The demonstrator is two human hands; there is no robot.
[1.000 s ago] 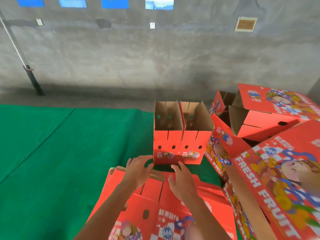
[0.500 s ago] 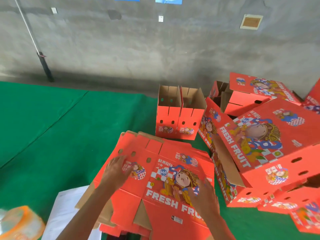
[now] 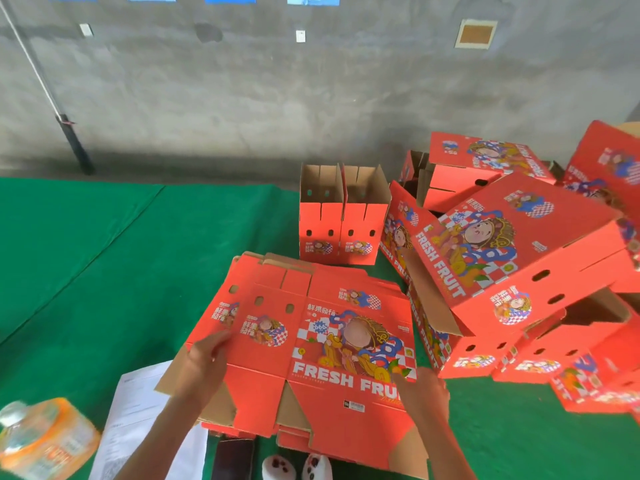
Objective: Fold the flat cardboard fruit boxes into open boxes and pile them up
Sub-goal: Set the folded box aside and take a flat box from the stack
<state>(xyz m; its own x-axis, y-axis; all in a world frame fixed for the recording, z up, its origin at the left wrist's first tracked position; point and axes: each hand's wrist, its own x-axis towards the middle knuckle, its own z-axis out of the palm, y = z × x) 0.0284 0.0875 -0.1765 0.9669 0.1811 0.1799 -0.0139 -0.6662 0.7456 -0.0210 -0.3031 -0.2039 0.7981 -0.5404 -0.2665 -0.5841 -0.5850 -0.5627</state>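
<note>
Lifting the top flat box (image 3: 304, 344) off its stack could go wrong in two ways, as I judge it: the sheet beneath may cling and come up with it, since the blanks lie closely nested, and the loose bottom flaps may snag on the stack edge and crease.

In the head view, the left hand (image 3: 204, 363) grips the blank's left edge, fingers on the printed face and the thumb apparently tucked below, though that part is blurred. The right hand (image 3: 424, 393) rests at the right front corner; whether its fingers curl under the edge I cannot tell.

The blank lies printed side up on the stack of flat boxes (image 3: 346, 445), on the green mat (image 3: 104, 254), just in front of the person. It is red cardboard with a cartoon figure, "FRESH FRUIT" lettering, oval holes and slotted flaps showing brown backs.

Behind it stand two upright folded boxes (image 3: 341, 223), side by side. To the right, the pile of finished boxes (image 3: 519, 258) leans loosely and could slide if knocked.
</note>
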